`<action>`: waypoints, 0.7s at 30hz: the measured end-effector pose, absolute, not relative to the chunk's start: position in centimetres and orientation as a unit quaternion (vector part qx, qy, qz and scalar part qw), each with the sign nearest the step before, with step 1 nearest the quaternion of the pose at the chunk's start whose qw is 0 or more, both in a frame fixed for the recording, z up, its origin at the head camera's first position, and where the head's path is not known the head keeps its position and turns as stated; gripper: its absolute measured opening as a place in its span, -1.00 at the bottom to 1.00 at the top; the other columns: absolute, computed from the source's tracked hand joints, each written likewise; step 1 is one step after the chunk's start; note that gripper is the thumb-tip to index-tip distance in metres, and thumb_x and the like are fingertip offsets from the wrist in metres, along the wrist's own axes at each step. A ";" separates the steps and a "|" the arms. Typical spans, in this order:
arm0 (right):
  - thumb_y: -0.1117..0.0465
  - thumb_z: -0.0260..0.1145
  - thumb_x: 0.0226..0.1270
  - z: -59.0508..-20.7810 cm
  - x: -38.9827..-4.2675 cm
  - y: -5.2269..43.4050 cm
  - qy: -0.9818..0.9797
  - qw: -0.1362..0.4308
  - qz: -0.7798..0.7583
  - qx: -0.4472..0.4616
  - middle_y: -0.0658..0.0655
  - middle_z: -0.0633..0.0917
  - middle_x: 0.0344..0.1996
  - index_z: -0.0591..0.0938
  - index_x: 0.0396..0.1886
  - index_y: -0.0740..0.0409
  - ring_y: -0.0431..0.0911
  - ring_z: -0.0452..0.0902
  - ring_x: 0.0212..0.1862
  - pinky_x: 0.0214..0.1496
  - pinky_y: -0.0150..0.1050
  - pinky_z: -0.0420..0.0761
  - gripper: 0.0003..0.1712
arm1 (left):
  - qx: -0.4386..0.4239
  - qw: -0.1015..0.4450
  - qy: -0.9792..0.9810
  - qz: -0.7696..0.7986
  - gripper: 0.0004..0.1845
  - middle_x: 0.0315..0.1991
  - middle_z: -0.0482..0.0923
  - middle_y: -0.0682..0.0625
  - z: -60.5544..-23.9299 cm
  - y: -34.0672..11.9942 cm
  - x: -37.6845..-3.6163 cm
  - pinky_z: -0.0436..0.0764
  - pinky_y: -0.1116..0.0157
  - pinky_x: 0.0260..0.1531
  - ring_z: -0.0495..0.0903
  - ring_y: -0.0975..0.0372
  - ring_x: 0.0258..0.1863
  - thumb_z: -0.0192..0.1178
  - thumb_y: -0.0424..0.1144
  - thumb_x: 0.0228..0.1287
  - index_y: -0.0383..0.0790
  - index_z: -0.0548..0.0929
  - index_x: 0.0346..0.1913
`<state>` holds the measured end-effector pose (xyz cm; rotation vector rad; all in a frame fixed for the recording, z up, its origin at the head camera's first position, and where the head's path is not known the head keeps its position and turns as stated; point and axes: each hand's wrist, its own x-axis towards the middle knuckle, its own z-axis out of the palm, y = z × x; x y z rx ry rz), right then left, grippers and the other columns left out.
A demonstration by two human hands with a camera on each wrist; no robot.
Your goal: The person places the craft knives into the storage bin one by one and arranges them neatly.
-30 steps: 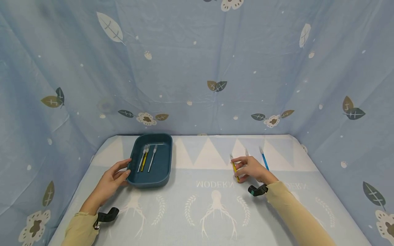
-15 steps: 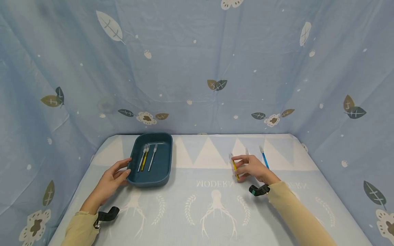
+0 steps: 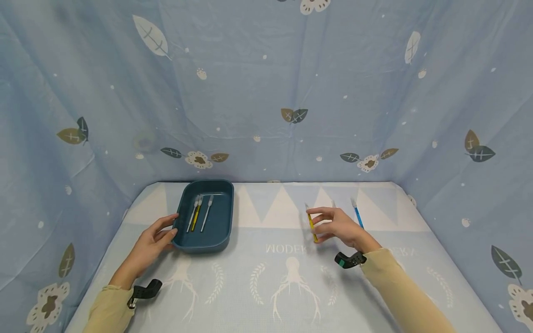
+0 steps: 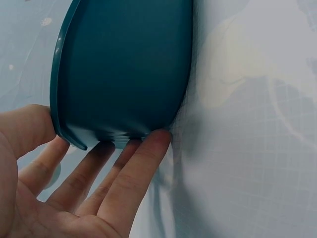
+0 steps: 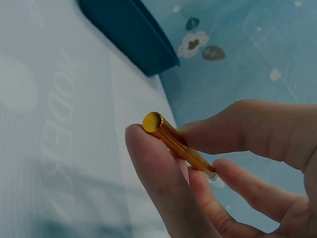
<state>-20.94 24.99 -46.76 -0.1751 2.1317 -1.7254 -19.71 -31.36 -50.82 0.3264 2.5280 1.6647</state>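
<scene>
A person sat at a worktop covered in a pale blue printed cloth, with blue flowered fabric hung behind; the left hand lay with relaxed, straight fingers against the near wall of a dark teal tray, steadying it without gripping it; three thin pens already lay side by side inside that tray; the right hand pinched a yellow pen between thumb and fingers, raised just off the worktop and well apart from the tray; the wrist view showed the pen's round gold end pointing outward; a blue pen lay on the worktop just beyond the right hand, and a pale pen partly hidden behind it; judging by this, three pens were put away, one was in hand, and two seemed left to gather.
</scene>
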 end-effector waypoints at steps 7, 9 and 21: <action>0.43 0.48 0.38 -45.7 -20.5 23.7 0.762 0.190 -0.614 -0.082 0.44 0.59 0.11 0.49 0.57 0.35 0.11 0.74 -0.13 -0.07 0.14 0.83 -0.23 | 0.107 0.053 0.826 0.551 -0.34 0.62 0.18 -0.45 -50.9 -31.4 -19.7 0.79 0.23 -0.05 0.42 -0.36 0.45 0.11 -0.16 0.79 -0.25 0.19 0.74; 0.43 0.47 0.38 -45.5 -20.3 23.4 0.761 0.188 -0.614 -0.090 0.44 0.59 0.11 0.49 0.57 0.36 0.11 0.74 -0.14 -0.07 0.18 0.83 -0.23 | 0.107 0.052 0.827 0.549 -0.34 0.62 0.18 -0.45 -50.9 -31.4 -19.7 0.79 0.23 -0.06 0.43 -0.35 0.44 0.11 -0.16 0.79 -0.24 0.19 0.74; 0.40 0.48 0.40 -44.0 -19.7 21.8 0.753 0.200 -0.616 -0.117 0.41 0.58 0.11 0.48 0.59 0.28 0.09 0.77 -0.16 -0.08 0.17 0.83 -0.22 | 0.105 0.053 0.827 0.550 -0.34 0.62 0.20 -0.45 -50.9 -31.3 -19.6 0.79 0.21 -0.06 0.46 -0.34 0.42 0.12 -0.15 0.79 -0.24 0.20 0.74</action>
